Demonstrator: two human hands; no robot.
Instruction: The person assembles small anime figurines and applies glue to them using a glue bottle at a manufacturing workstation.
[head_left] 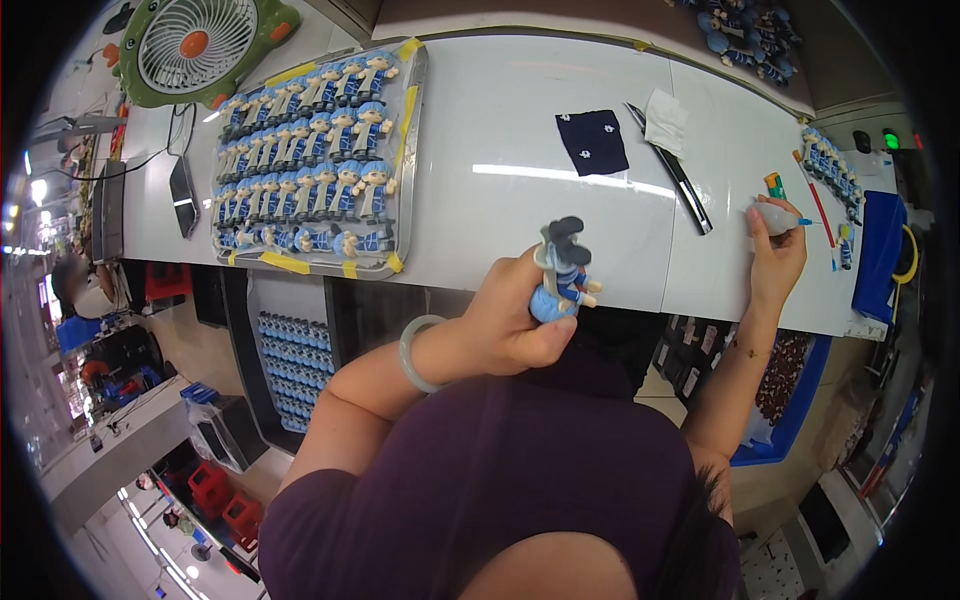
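Observation:
My left hand [515, 325] is closed round a small figurine [562, 278] above the table's front edge. The figurine is upside down, black boots up and light-blue hair at the bottom, its clothes blue and white. To the right, my right hand [775, 262] grips a small whitish squeeze bottle [774, 218] with a thin blue tip pointing right. A green-and-orange capped item [774, 184] is just beyond that bottle. Left of my hands lies a grey tray [410, 170] edged with yellow tape, filled with rows of similar blue-haired figurines [310, 135].
On the white table [480, 120] lie a dark patterned cloth [592, 142], a white tissue [666, 122], a black pointed tool [684, 188] and a red stick [817, 195]. More figurines [832, 168] stand far right near a blue holder [880, 250]. A green fan [195, 45] stands back left.

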